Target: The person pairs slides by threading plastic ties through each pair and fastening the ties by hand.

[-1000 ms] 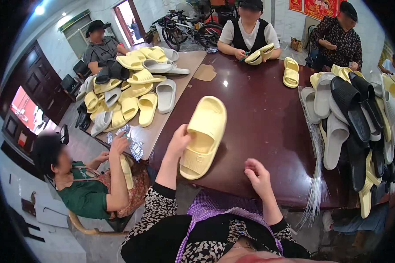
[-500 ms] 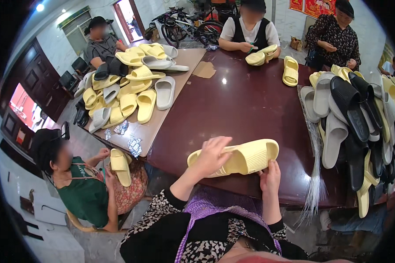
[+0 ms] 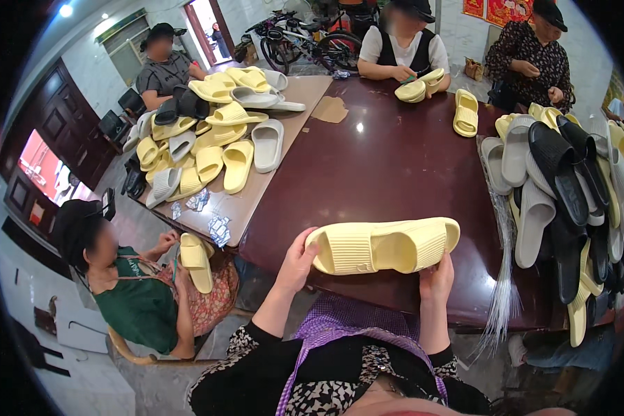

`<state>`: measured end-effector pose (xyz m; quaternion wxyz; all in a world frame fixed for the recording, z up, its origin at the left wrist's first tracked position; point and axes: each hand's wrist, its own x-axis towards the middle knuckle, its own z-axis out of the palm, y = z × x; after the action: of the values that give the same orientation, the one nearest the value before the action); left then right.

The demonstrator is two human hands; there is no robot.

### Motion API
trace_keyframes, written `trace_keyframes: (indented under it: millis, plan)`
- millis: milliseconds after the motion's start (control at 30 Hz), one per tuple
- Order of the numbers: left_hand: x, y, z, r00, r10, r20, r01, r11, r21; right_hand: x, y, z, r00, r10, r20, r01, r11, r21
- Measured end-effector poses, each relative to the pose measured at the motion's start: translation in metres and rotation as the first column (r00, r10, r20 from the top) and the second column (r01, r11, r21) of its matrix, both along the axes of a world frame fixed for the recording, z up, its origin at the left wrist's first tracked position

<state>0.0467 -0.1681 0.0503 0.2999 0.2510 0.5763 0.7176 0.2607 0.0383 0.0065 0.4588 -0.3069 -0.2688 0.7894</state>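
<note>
left hand (image 3: 299, 258) cupped round heel end of yellow slipper (image 3: 383, 245) | right hand (image 3: 435, 279) pinching its toe-side edge from below | slipper held sideways between both hands, above dark table (image 3: 388, 159) edge | judgement: keep both grips steady, turn slowly

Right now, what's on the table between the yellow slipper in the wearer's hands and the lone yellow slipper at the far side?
Nothing: in the head view, only bare dark tabletop runs from the held yellow slipper to the lone yellow slipper.
</note>
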Motion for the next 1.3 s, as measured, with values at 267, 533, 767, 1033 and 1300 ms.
trace_keyframes:
  millis: [267, 533, 767, 1033, 1300]
  plan:
    - [0.011, 0.005, -0.004, 0.978, 0.016, 0.21, -0.055, 0.982, 0.18, -0.004, -0.01, 0.002, 1.0, 0.007, -0.028, -0.008, 1.0, -0.028]
    - [-0.03, -0.001, -0.003, 0.931, 0.345, 0.12, -0.363, 0.914, 0.181, 0.003, 0.004, 0.001, 0.994, -0.099, 0.056, 0.095, 0.994, 0.062]
    - [-0.085, 0.002, 0.04, 0.948, 0.317, 0.025, -0.318, 0.944, 0.09, 0.035, 0.053, 0.04, 0.982, -0.178, 0.062, 0.167, 0.975, 0.145]
    - [-0.099, 0.116, 0.06, 0.95, -0.07, -0.306, 0.039, 0.993, -0.108, -0.023, 0.101, 0.086, 0.845, -0.056, 0.532, -0.332, 0.725, 0.604]
    - [-0.074, 0.107, 0.022, 0.755, 0.086, -0.65, -0.129, 0.991, -0.018, -0.032, 0.07, 0.032, 0.742, -0.488, 0.459, -0.285, 0.39, 0.876]
